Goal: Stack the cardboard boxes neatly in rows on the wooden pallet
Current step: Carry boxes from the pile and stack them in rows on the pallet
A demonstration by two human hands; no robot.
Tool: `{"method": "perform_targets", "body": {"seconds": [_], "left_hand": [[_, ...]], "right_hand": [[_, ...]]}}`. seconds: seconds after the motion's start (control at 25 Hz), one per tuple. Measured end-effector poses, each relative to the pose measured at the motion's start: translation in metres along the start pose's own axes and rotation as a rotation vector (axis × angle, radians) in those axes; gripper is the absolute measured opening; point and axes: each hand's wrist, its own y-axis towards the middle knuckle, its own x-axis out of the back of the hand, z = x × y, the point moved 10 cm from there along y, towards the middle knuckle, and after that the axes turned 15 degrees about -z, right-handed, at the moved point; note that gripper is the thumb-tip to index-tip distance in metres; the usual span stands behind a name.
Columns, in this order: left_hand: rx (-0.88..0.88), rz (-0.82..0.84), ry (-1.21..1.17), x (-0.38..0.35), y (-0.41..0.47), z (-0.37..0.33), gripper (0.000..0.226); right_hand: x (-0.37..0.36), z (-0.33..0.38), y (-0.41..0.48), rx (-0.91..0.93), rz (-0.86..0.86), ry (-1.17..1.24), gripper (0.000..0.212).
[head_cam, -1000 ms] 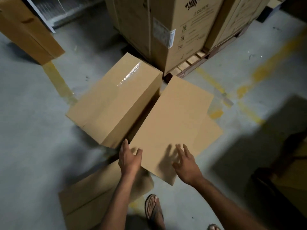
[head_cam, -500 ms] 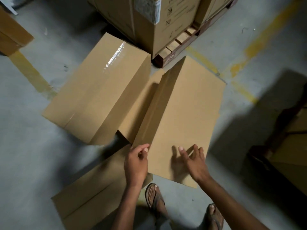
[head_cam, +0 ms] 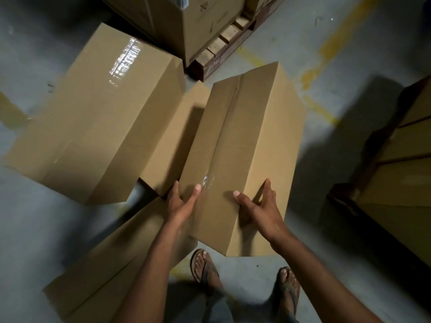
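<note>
A long brown cardboard box (head_cam: 245,141) with a taped top seam is tilted up in front of me, its near end raised. My left hand (head_cam: 182,201) grips its near left edge, thumb on top and fingers down the side. My right hand (head_cam: 258,206) grips the near right edge the same way. The wooden pallet (head_cam: 224,40) lies at the top of the view, with large printed boxes (head_cam: 198,17) standing on it. Its near corner shows bare wood.
A bigger taped box (head_cam: 93,113) lies on the floor to the left, and another box (head_cam: 172,141) sits between it and the held one. A further box (head_cam: 109,264) lies at lower left. Stacked boxes (head_cam: 396,171) stand in shadow at right. My sandalled feet (head_cam: 205,266) are just behind.
The box has turned from lying flat to tilted up with its taped top showing. Both hands went from hovering and touching its near end to gripping its two edges.
</note>
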Motion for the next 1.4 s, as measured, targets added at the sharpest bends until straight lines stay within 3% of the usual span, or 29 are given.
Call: {"method": "perform_targets", "body": {"seconds": [0.16,0.36,0.44,0.52,0.72,0.8,0.92,1.04,1.28,1.4], "left_hand": [[-0.006,0.067,0.013,-0.008,0.003,-0.029,0.094],[-0.189,0.119,0.009,0.001,-0.048,-0.102,0.069],[-0.255,0.18,0.007,0.001,-0.091,-0.138,0.076],[-0.306,0.133,0.089,0.01,-0.142,-0.169,0.097],[-0.327,0.02,0.143,0.043,-0.287,-0.183,0.099],[-0.34,-0.017,0.13,0.048,-0.356,-0.173,0.092],[-0.342,-0.032,0.051,0.039,-0.458,-0.151,0.071],[-0.405,-0.054,0.013,0.024,-0.541,-0.126,0.076],[-0.499,0.002,0.142,-0.016,-0.674,-0.055,0.092],[-0.56,0.077,0.165,-0.05,-0.735,-0.019,0.078]], "right_hand": [[0.021,-0.002,0.006,0.067,-0.029,0.079,0.118],[0.111,0.015,0.021,0.07,-0.041,0.299,0.086],[0.153,0.029,0.014,0.115,-0.03,0.283,0.089],[0.197,0.04,-0.003,0.137,-0.013,0.242,0.092],[0.291,0.025,-0.076,0.149,0.146,0.229,0.094],[0.337,-0.004,-0.116,0.106,0.126,0.257,0.093],[0.4,-0.044,-0.173,0.075,0.162,0.304,0.046],[0.452,-0.088,-0.226,0.13,0.141,0.29,0.028],[0.52,-0.23,-0.321,0.062,0.056,0.394,0.043],[0.549,-0.321,-0.366,-0.027,0.013,0.448,0.049]]}}
